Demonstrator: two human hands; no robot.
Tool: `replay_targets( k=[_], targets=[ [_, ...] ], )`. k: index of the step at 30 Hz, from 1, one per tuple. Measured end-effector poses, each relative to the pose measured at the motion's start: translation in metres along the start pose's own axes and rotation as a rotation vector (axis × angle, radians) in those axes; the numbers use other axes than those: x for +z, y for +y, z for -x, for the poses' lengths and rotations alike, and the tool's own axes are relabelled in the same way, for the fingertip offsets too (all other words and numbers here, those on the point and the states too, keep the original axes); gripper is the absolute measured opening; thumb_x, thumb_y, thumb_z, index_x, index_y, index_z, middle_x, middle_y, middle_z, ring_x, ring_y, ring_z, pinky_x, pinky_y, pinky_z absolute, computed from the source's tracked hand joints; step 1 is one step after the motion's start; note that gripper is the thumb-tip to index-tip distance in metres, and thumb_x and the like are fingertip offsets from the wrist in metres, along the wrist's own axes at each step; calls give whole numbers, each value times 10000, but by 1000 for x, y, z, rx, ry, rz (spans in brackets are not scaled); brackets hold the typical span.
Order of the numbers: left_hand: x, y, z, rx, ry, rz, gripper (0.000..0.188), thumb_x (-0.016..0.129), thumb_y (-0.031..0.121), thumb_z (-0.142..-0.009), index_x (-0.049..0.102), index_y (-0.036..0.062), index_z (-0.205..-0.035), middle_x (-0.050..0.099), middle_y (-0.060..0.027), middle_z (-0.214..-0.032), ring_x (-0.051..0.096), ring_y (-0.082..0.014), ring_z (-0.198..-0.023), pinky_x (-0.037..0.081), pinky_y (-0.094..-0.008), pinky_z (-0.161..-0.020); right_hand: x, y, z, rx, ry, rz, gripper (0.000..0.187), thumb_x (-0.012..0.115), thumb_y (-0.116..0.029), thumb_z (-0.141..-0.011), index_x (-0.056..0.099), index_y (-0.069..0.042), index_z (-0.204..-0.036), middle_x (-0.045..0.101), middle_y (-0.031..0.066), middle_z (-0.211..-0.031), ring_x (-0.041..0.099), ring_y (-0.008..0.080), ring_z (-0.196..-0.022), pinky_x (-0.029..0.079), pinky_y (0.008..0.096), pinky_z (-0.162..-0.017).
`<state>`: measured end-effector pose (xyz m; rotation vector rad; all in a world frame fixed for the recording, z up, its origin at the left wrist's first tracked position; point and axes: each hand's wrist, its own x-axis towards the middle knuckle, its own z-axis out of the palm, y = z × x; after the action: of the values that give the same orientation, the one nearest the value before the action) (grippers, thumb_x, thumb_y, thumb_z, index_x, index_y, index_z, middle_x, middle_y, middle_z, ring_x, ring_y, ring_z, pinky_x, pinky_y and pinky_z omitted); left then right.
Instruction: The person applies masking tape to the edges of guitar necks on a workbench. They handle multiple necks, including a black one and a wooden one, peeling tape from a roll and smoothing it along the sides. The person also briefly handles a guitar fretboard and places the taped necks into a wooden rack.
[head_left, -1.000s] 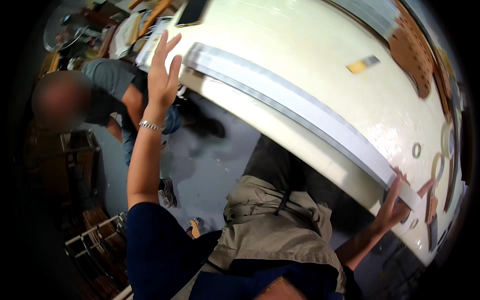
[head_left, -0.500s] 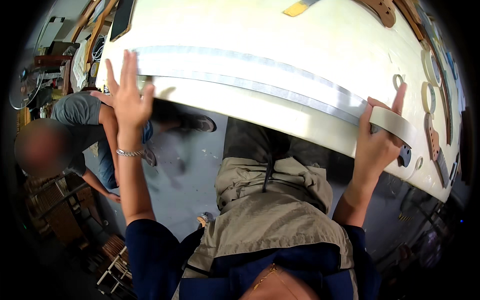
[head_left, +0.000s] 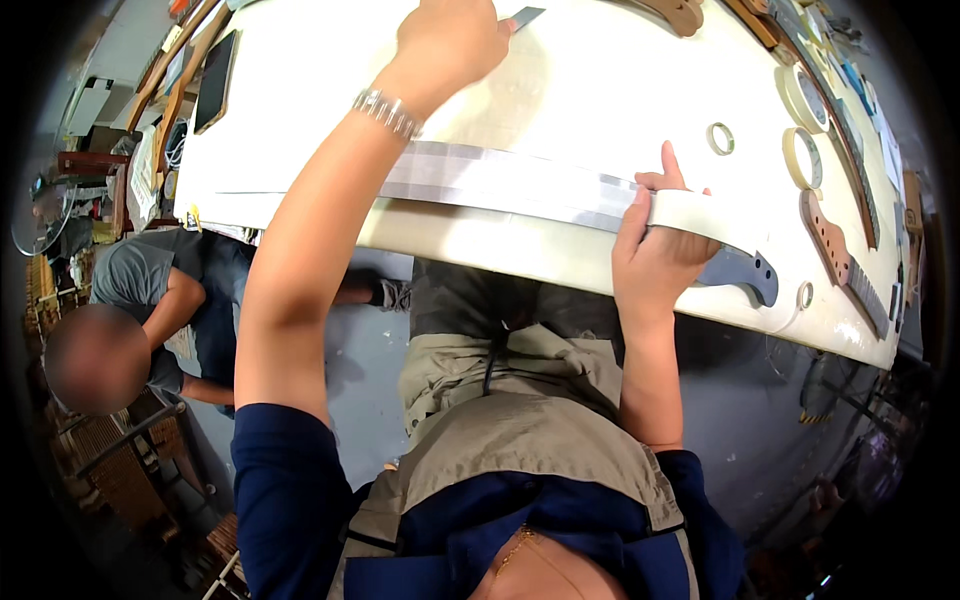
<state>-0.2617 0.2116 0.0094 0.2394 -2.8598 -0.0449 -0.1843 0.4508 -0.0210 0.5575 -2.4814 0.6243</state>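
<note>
Strip lies along the near edge of the worktop, the left forearm crossing above it. At its right end, the right hand is clamped on a white band, index finger raised; whether that is a roll or a loose end I cannot tell. A blade shows beside the left hand, whose fingers are hidden, so I cannot tell whether they grip it. Good handling here would mean holding the band untwisted, the strip flat, and the edge turned away from skin.
</note>
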Motion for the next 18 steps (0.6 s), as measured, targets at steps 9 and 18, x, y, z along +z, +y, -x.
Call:
replay_targets(
  k=[9, 18],
  targets=[
    [-46, -18, 36, -33, -9, 565, 289, 686, 266, -804, 625, 1, -904, 638, -85, -787, 610, -130, -705, 480, -253, -625, -1, 2, 3, -36, 14, -2, 381, 528, -104, -853, 535, -82, -1233, 627, -37, -844, 550, 152, -815, 298, 361, -972],
    [-39, 33, 178, -307, 97, 1104, 412, 669, 39, -825, 537, -39, -1207, 529, 35, -618, 400, 3, -522, 313, -142, -471, 4, 7, 1, -82, 62, -46, 306, 541, -114, -852, 587, -99, -1154, 644, -38, -832, 552, 152, -741, 324, 306, -859]
  ],
)
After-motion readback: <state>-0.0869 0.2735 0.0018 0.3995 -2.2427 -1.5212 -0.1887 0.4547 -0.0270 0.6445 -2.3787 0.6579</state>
